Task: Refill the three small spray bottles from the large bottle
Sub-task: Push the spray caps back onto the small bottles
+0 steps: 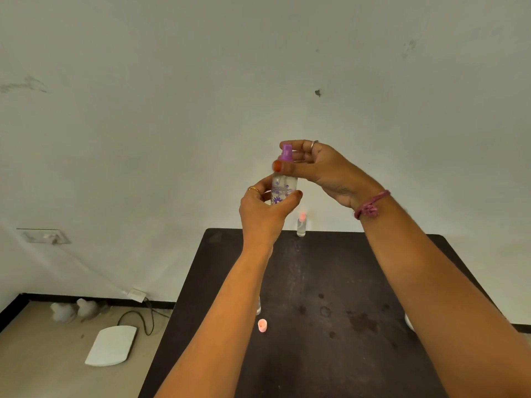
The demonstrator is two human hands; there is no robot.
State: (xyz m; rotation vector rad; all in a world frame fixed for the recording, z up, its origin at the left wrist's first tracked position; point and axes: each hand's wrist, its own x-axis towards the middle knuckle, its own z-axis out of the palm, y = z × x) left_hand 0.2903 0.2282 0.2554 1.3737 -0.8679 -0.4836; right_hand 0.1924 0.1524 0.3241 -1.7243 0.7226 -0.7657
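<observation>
Hands: we count two, both raised above the far end of the desk [344, 282], around the centre of the view.
Left hand [264, 214]: we see its grip closed around the lower body of the purple spray bottle [283, 185], thumb across the front, a gold ring on one finger.
Right hand [321, 170]: its grip pinches the purple spray head [286, 153], thumb in front, fingers behind; a ring on one finger, a pink thread band [370, 206] at the wrist.
Spray bottles: we count two clearly. The held one is upright, clear with purple flower print. A second small clear bottle with a pink top [301, 225] stands at the desk's far edge, at 6 o'clock of the held one.
Loose caps: one pink cap [262, 325] lies on the desk, at 6 o'clock of the view.
Partly hidden: a clear object [258, 307] shows just above the pink cap, mostly behind the left forearm; we cannot tell what it is. A pale object [409, 321] at 4 o'clock is cut off by the right forearm.
Floor: at 8 o'clock, one white slab [112, 350], a dark cable [138, 317] and two blurred white lumps [74, 310].
</observation>
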